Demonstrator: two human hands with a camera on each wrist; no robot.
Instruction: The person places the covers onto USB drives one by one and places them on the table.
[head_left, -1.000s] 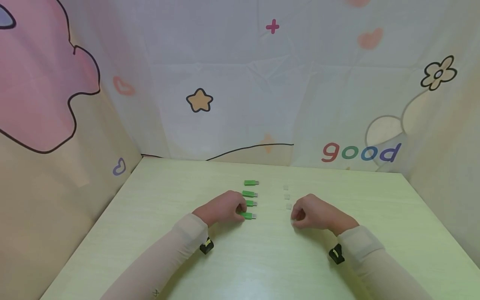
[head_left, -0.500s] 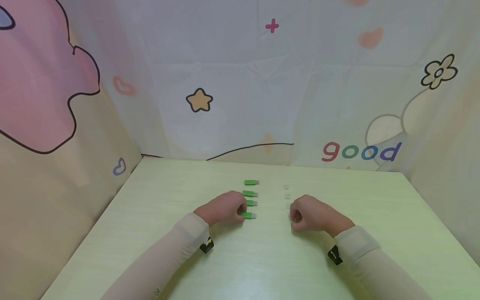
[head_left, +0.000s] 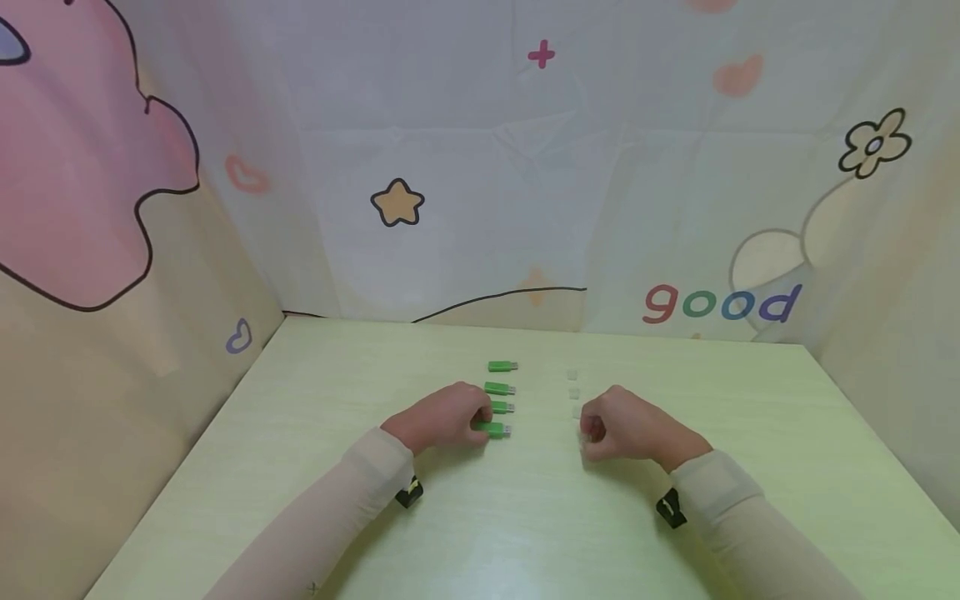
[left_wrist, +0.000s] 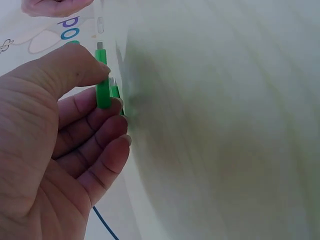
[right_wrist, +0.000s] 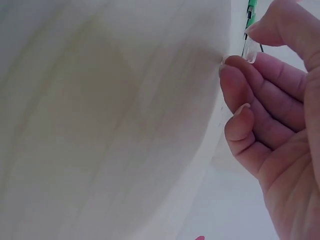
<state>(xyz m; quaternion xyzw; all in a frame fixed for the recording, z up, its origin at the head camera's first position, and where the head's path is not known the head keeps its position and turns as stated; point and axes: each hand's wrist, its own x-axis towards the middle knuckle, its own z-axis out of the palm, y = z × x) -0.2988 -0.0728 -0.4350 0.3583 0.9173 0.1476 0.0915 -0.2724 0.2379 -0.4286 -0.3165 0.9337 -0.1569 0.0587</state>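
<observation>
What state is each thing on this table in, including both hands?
Left hand: pinching the nearest green USB stick.
Right hand: pinching a clear cap.
Nearest green USB stick: uncapped, metal plug bare.
Other three green USB sticks: uncapped, lying loose.
Held clear cap: off any stick.
Other three clear caps: loose on the table.

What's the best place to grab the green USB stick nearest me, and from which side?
Probably pinch the rear of the green, oblong, plastic-looking USB stick from your left: its silvery metal plug points right, so holding the narrow opposite end should leave the plug uncovered.
</observation>
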